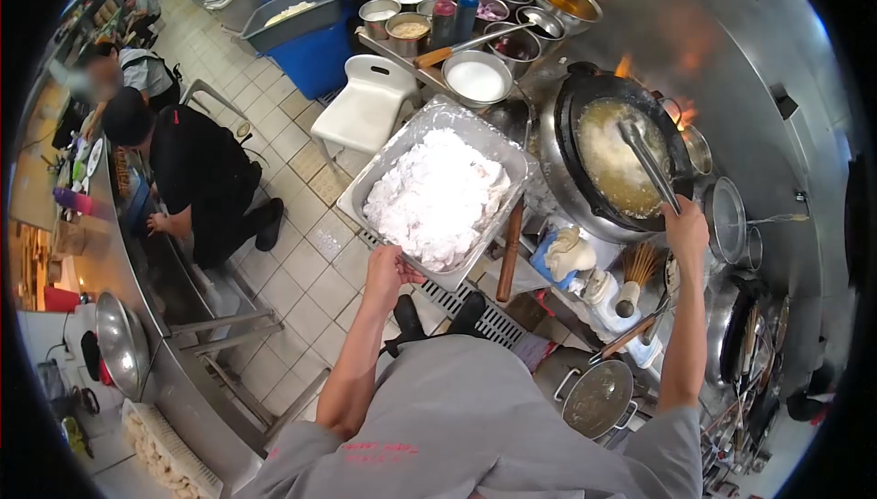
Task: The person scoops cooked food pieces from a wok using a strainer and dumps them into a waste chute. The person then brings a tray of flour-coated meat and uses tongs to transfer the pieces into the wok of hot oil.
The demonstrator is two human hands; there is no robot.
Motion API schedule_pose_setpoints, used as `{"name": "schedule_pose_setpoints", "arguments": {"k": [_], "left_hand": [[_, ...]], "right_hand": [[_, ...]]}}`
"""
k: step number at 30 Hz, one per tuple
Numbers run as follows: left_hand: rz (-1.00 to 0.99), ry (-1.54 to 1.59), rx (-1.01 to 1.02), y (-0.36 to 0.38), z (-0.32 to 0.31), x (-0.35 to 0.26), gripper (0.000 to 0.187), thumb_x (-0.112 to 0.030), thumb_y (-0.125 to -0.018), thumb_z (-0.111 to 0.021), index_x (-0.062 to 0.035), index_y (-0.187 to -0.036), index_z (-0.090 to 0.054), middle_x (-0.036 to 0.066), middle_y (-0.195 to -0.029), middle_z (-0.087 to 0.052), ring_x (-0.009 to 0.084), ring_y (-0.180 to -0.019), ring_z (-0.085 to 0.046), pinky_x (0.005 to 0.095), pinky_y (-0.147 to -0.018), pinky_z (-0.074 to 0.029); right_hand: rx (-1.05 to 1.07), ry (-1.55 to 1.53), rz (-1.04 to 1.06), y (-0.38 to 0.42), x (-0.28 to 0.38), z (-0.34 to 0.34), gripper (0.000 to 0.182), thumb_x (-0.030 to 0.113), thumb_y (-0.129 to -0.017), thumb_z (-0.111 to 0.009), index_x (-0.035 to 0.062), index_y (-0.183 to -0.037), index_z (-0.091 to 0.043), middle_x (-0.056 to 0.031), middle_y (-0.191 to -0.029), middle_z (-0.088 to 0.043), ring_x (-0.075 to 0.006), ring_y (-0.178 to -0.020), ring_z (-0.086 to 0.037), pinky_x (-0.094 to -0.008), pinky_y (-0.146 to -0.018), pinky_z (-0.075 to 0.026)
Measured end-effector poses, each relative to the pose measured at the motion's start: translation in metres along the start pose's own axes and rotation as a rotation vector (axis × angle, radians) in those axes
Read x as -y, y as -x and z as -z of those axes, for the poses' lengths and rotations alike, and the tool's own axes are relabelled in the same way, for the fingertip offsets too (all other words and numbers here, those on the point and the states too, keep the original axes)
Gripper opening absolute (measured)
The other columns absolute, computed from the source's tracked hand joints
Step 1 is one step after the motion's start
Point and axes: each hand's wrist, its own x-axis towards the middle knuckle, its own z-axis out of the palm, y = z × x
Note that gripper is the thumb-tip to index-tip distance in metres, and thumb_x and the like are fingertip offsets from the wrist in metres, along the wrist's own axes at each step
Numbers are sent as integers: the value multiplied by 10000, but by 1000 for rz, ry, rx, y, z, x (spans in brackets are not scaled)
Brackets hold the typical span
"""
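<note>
My left hand (388,270) grips the near rim of a large metal tray (361,197) heaped with white floured pieces (438,193), held beside the stove. My right hand (685,229) is closed on the handle of long metal tongs (647,163) that reach into a black wok (571,129) of bubbling yellowish oil (612,161). Flames (681,115) flicker behind the wok's far rim.
Metal bowls of seasonings (475,5) and a bowl of white powder (476,80) stand past the tray. A white chair (370,101) and blue bin (315,56) sit on the tiled floor. A person in black (196,170) bends at the left counter. Pots and ladles crowd the right.
</note>
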Motion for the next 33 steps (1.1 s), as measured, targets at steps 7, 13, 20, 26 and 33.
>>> {"name": "schedule_pose_setpoints", "arguments": {"k": [7, 13, 20, 26, 33], "left_hand": [[-9, -24, 19, 3, -2, -3, 229, -185, -890, -421, 28, -877, -504, 141, -715, -599, 207, -556, -595, 343, -507, -546], [-52, -46, 15, 3, -5, 2, 201, -185, -945, -458, 2, -888, -506, 119, -716, -611, 177, -561, -600, 300, -482, -510], [-23, -10, 28, 9, -8, 3, 184, -179, -946, -459, -5, -903, -498, 116, -717, -608, 176, -572, -599, 294, -494, -510], [-17, -33, -5, 8, -7, 3, 183, -182, -945, -465, -3, -906, -477, 115, -735, -594, 183, -569, -592, 308, -501, -526], [-12, -22, 5, 8, -6, 4, 200, -181, -946, -455, 18, -962, -478, 129, -771, -609, 183, -581, -600, 299, -507, -530]], "right_hand": [[278, -109, 461, 78, 81, 44, 352, 248, -771, -689, 59, -1066, -663, -196, -784, -660, -341, -744, -650, -426, -673, -500], [345, 69, 550, 117, 173, -32, 316, 267, -777, -679, 5, -938, -608, -165, -775, -648, -346, -701, -641, -429, -634, -508], [372, -169, 370, 78, 189, -71, 258, 257, -835, -604, 23, -929, -656, -195, -820, -664, -379, -747, -643, -448, -665, -500], [243, -563, 268, 75, 104, -51, 346, 292, -792, -684, 28, -1015, -680, -204, -802, -661, -328, -668, -640, -407, -623, -475], [95, -30, -102, 25, -10, -2, 416, 331, -825, -640, -22, -1044, -653, -231, -862, -667, -378, -838, -644, -437, -731, -495]]}}
